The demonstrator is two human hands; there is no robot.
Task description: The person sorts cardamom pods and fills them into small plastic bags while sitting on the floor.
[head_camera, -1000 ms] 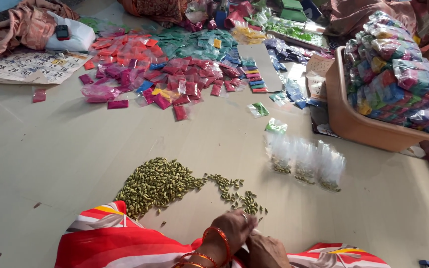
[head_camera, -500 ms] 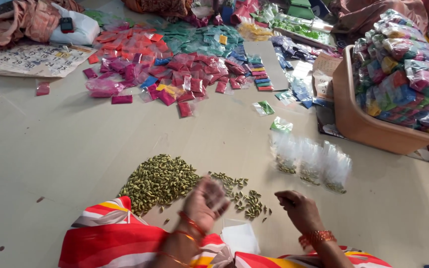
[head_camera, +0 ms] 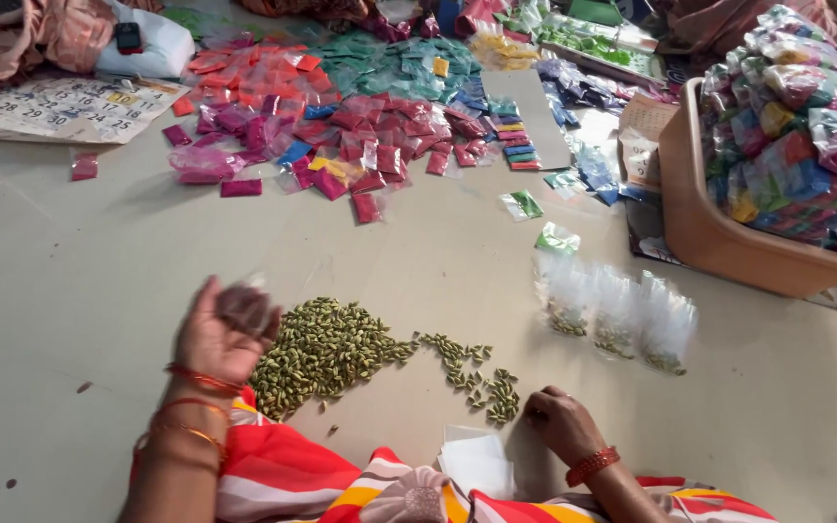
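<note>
Pale floor (head_camera: pixel 79 291): green pod heap (head_camera: pixel 326 351), clear filled packets (head_camera: pixel 617 315), pink sachets (head_camera: pixel 341 145), calendar sheet (head_camera: pixel 60 107), tan tub (head_camera: pixel 719 237), white packets (head_camera: pixel 477 463).

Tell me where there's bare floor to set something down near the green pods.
Bare floor lies left of the pod pile, below the calendar, and between the pods and the red packets. Right of the clear bags is free. The far side and tub are crowded.
</note>
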